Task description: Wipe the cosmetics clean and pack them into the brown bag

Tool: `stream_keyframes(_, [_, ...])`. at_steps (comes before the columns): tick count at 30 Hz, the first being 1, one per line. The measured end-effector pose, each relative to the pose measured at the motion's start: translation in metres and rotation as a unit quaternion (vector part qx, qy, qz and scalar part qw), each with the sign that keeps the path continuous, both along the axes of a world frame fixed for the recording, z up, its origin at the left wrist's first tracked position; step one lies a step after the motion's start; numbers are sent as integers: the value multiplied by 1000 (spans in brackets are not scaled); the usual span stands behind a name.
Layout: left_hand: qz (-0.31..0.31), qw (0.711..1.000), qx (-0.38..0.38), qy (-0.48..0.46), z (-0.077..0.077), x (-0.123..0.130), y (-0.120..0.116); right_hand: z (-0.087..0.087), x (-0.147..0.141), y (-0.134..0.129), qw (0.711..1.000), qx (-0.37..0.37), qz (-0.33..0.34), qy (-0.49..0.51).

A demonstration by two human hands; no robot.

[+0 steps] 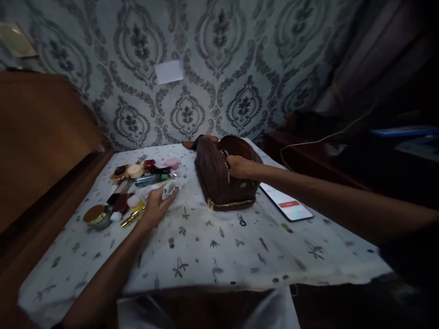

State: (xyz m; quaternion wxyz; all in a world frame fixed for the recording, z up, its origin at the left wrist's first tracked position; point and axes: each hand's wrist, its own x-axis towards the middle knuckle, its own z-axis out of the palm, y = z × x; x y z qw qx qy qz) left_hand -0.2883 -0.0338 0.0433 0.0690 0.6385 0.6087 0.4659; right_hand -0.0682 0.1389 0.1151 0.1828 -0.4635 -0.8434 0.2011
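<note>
A brown bag (pixel 216 169) with a gold zipper stands on the patterned white cloth (pixel 212 256), its top unzipped. At its opening is my right hand (pixel 239 167), fingers curled at the zippered edge; the fingertips are partly hidden. My left hand (pixel 158 203) is closed around a crumpled white tissue (pixel 171 187), low over the cloth. Beside it lie several cosmetics, among them a gold-lidded jar (pixel 96 215), a clear bottle with a green cap (pixel 149 179), a gold tube (pixel 133 216) and a pink round item (pixel 172 163).
Right of the bag, a phone (pixel 287 204) lies with its screen lit. A small dark ring (pixel 242 223) is on the cloth in front of the bag. Brown wooden furniture (pixel 41 151) borders the left side, and a wallpapered wall (pixel 219 91) stands behind. A white cable (pixel 318 138) runs at the right.
</note>
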Motion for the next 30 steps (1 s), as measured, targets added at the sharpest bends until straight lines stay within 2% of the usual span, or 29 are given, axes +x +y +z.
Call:
stream_keyframes(2, [27, 997, 17, -69, 4, -7, 1, 4, 10, -10, 994, -10, 32, -108])
stream_keyframes(5, [75, 985, 71, -138, 16, -29, -1, 8, 27, -29, 978, 49, 85, -184])
stream_keyframes(7, [140, 972, 121, -147, 28, -51, -5, 6, 37, -44, 979, 122, 89, -136])
stream_keyframes(10, [221, 955, 164, -109, 44, -93, -18, -1, 46, -69, 966, 244, 79, 31])
stream_keyframes(13, [276, 954, 113, 20, 55, -131, -43, -16, 43, -96, 930, 304, 125, 164])
stream_keyframes(15, [317, 939, 16, 134, 57, -149, -64, -30, 35, -110, 919, 287, 173, 206])
stream_keyframes(17, [353, 907, -94, 208, 51, -159, -84, -46, 22, -120, 920, 237, 212, 229])
stream_keyframes(19, [363, 881, -190, 235, 39, -163, -100, -62, 5, -125, 923, 173, 242, 243])
stream_keyframes(21, [338, 873, -256, 241, 23, -161, -111, -77, -13, -129, 923, 113, 264, 256])
stream_keyframes(23, [303, 882, -268, 242, 6, -156, -117, -89, -33, -132, 921, 64, 281, 261])
stream_keyframes(25, [298, 886, -253, 248, -5, -149, -119, -97, -54, -138, 921, 21, 297, 253])
stream_keyframes(28, [333, 870, -247, 266, -10, -139, -119, -105, -83, -151, 918, -17, 323, 230])
stream_keyframes(30, [361, 855, -250, 275, -9, -135, -118, -107, -100, -161, 921, -8, 339, 190])
